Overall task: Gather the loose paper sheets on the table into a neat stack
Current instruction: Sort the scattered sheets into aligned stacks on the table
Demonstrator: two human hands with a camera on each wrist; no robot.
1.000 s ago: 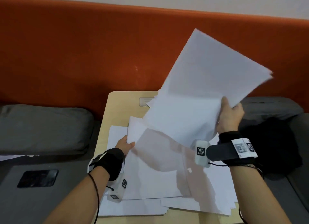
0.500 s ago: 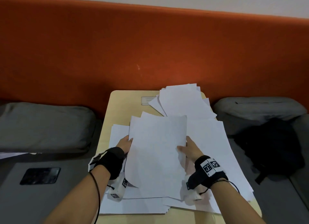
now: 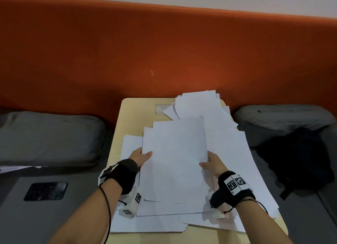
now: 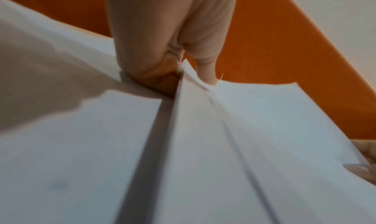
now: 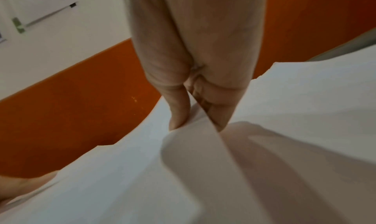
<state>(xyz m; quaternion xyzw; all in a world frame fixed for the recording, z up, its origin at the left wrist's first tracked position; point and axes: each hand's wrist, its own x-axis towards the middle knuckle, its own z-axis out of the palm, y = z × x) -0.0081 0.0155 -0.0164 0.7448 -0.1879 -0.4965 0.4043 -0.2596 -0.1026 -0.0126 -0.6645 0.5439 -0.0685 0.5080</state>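
Observation:
A bundle of white sheets [image 3: 175,158] lies slanted over the paper spread on the small wooden table [image 3: 135,109]. My left hand [image 3: 141,155] grips the bundle's left edge, thumb on top and fingers under; the left wrist view shows the thumb [image 4: 205,63] pressing the sheets [image 4: 264,131]. My right hand [image 3: 207,161] pinches the right edge, and in the right wrist view its thumb [image 5: 179,111] lies on a curled sheet [image 5: 193,163]. More loose sheets [image 3: 198,105] lie fanned at the table's far end, others [image 3: 242,171] under and to the right of the bundle.
An orange padded wall [image 3: 164,52] rises behind the table. Grey cushions [image 3: 49,136] sit at the left and at the right [image 3: 284,116]. A black bag [image 3: 299,161] lies on the right seat. A dark phone [image 3: 45,191] rests on the grey surface at the left.
My right hand brought the raised sheets down from high at the right onto the pile. Both hands now hold the bundle by its side edges; the left hand barely moved.

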